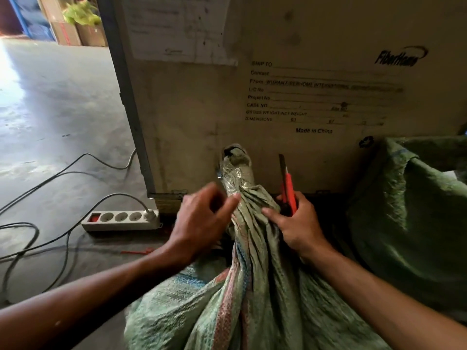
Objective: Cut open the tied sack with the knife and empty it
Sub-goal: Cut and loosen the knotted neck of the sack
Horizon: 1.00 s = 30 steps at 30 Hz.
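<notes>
Open room: bare concrete floor (58, 102) stretches to the left; ahead, the wooden shipping crate (252, 97) stands just beyond the sack, its lower edge just behind the hands.
Floor clutter: a white power strip (121, 219) lies at the crate's left corner, with black cables (50, 178) looping across the floor.
Right side: a second green sack (414, 205) slumps open, close beside the right arm.
Sack: the green woven sack (252, 286) fills the lower centre; its gathered neck (236, 170) stands upright against the crate, wound in clear tape, tied.
Left hand (202, 223): fingers curled, thumb tip touching the neck's cloth.
Right hand (298, 223): fingers clamped on the red utility knife (289, 190), blade pointing up, thumb pressing the sack.
</notes>
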Each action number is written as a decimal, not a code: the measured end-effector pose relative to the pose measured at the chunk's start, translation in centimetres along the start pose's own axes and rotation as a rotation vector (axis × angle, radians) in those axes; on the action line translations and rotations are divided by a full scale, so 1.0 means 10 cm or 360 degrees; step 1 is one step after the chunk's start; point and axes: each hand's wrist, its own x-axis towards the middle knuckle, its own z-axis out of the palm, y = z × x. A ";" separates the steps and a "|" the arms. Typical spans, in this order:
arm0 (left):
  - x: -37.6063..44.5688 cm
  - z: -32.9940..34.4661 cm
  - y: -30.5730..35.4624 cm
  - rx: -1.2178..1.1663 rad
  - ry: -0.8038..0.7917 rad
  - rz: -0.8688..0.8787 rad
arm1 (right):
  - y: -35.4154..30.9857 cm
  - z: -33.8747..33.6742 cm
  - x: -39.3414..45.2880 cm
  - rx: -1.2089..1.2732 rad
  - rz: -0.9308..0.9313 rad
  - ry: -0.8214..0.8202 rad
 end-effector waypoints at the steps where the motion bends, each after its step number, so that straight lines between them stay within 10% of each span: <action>1: 0.14 -0.05 0.01 -0.0075 0.0155 -0.0060 | 0.00 -0.03 0.01 0.0020 -0.0011 -0.0025; 7: 0.77 0.01 -0.07 -0.0933 -0.0526 -0.1113 | -0.04 -0.14 0.00 0.0010 -0.0086 -0.0186; 14: 0.76 0.20 -0.35 -0.0859 -0.0082 -0.0841 | -0.23 -0.13 -0.13 -0.0181 -0.0268 -0.0074; 30: 0.68 0.18 -0.41 -0.0635 0.0009 -0.0743 | -0.40 0.15 -0.32 -0.0543 -0.0230 -0.0408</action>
